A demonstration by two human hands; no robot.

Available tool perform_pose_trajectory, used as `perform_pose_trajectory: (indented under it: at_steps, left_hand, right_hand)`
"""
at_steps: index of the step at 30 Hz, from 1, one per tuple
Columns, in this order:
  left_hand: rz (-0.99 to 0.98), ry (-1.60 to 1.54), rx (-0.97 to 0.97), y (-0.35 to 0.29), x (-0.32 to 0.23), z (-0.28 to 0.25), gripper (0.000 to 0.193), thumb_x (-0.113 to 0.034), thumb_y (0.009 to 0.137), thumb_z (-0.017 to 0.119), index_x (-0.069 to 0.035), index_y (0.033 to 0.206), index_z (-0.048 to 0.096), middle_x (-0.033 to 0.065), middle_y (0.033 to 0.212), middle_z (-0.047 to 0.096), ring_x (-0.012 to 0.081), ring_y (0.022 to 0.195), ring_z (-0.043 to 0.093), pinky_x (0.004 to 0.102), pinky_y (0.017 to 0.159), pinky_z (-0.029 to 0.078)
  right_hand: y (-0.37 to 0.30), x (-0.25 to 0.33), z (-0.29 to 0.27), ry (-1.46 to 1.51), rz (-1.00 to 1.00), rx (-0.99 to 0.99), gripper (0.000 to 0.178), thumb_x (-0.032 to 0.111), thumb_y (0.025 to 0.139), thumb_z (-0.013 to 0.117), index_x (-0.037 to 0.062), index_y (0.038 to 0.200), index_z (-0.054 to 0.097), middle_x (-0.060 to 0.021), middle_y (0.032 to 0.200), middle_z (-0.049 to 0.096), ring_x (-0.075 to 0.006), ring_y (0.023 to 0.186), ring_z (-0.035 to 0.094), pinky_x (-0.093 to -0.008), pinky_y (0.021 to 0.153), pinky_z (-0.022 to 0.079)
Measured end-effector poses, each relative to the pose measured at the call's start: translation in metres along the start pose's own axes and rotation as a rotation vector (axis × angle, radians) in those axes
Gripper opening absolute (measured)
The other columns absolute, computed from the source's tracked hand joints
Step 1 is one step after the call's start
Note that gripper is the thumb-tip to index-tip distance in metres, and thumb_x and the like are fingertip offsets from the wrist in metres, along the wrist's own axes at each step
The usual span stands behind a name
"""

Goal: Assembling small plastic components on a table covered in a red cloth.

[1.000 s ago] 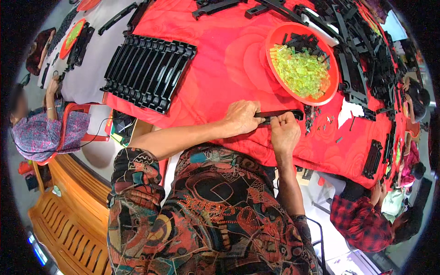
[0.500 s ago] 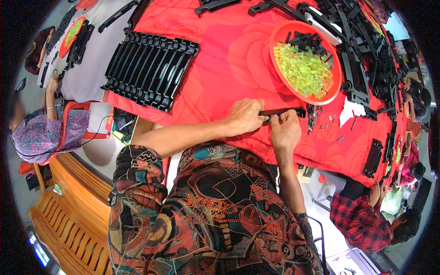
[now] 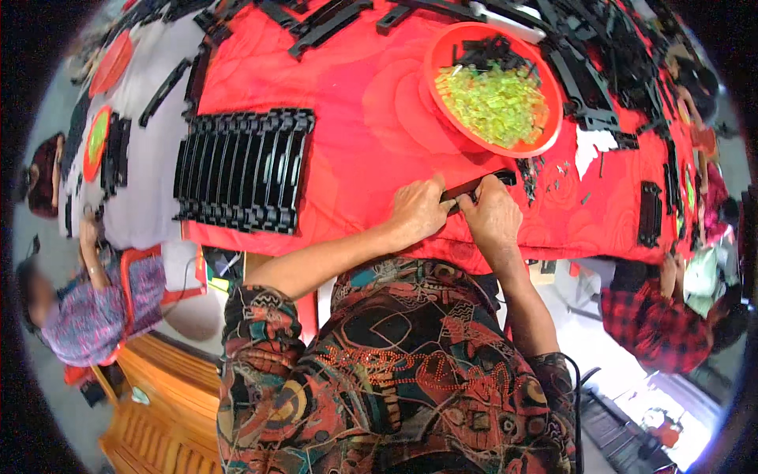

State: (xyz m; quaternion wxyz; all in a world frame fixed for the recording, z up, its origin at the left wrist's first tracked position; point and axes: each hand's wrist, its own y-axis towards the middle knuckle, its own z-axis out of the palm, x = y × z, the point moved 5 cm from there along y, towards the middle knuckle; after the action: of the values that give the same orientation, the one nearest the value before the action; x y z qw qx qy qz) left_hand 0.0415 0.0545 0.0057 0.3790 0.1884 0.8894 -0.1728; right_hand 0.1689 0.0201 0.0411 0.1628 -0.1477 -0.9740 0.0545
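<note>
Both hands grip one long black plastic part (image 3: 463, 189) above the near edge of the red cloth. My left hand (image 3: 418, 210) is closed around its left end, with the thumb side toward the middle. My right hand (image 3: 494, 215) is closed on it further right, fingers bent over the top. The part's right end sticks out beyond my right hand, tilted slightly up. Whether a smaller piece is pinched between my fingers is hidden. Just beyond my right hand stands an orange-red bowl (image 3: 433, 88) holding clear yellow-green small pieces (image 3: 497, 103) and black small pieces (image 3: 489, 54).
A row of matching black parts (image 3: 245, 170) lies at the left on the red cloth (image 3: 347, 142). Black parts (image 3: 624, 63) are heaped at the far right. Small black bits (image 3: 530, 178) and a torn white paper (image 3: 592, 148) lie right of my hands. Other people sit on both sides.
The view has turned, so the table sits differently in it. My hands still hold the black part, now tilted more, and my right hand has shifted its grip on it.
</note>
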Motion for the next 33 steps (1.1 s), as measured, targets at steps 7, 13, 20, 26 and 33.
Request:
perform_pose_trajectory:
  at_steps: [7, 13, 20, 26, 33]
  left_hand:
    - [0.061, 0.066, 0.036, 0.003, 0.001, 0.003, 0.025, -0.019, 0.075, 0.069, 0.002, 0.083, 0.058, 0.0233, 0.072, 0.062, 0.042, 0.075, 0.061, 0.0503, 0.064, 0.045]
    - [0.046, 0.075, 0.069, 0.007, 0.001, 0.003, 0.026, -0.02, 0.076, 0.069, 0.003, 0.084, 0.058, 0.0232, 0.074, 0.063, 0.0417, 0.076, 0.062, 0.0502, 0.066, 0.046]
    - [0.051, 0.005, 0.078, 0.007, 0.003, 0.0, 0.026, -0.016, 0.077, 0.068, 0.005, 0.083, 0.054, 0.0264, 0.075, 0.062, 0.0426, 0.079, 0.062, 0.051, 0.069, 0.047]
    - [0.069, 0.009, 0.077, 0.005, -0.001, 0.001, 0.023, -0.013, 0.075, 0.067, 0.004, 0.084, 0.055, 0.0254, 0.074, 0.062, 0.0425, 0.078, 0.061, 0.0517, 0.069, 0.046]
    - [0.052, 0.088, 0.016, 0.001, -0.003, 0.005, 0.022, -0.012, 0.074, 0.068, 0.002, 0.083, 0.055, 0.0227, 0.075, 0.063, 0.0416, 0.076, 0.061, 0.0504, 0.065, 0.046]
  right_hand:
    - [-0.004, -0.003, 0.01, -0.087, 0.021, 0.024, 0.034, 0.028, 0.078, 0.063, 0.0011, 0.095, 0.051, -0.0198, 0.093, 0.06, -0.0372, 0.077, 0.064, -0.0482, 0.064, 0.051]
    - [-0.001, 0.0, 0.008, -0.069, 0.024, -0.02, 0.031, 0.025, 0.075, 0.064, 0.0008, 0.09, 0.053, -0.0202, 0.088, 0.061, -0.0384, 0.077, 0.063, -0.0488, 0.065, 0.05]
    - [0.01, 0.005, -0.006, 0.002, -0.058, 0.093, 0.031, 0.026, 0.073, 0.065, 0.0001, 0.084, 0.053, -0.0204, 0.084, 0.061, -0.0395, 0.078, 0.061, -0.0501, 0.066, 0.048]
    - [0.003, 0.007, -0.003, -0.085, -0.033, 0.071, 0.029, 0.024, 0.073, 0.065, -0.0005, 0.087, 0.057, -0.0209, 0.088, 0.063, -0.0393, 0.079, 0.064, -0.0485, 0.067, 0.051]
    - [0.001, 0.004, 0.003, -0.09, -0.021, 0.041, 0.029, 0.025, 0.074, 0.067, 0.0012, 0.088, 0.056, -0.0217, 0.087, 0.063, -0.0381, 0.079, 0.064, -0.0483, 0.066, 0.051]
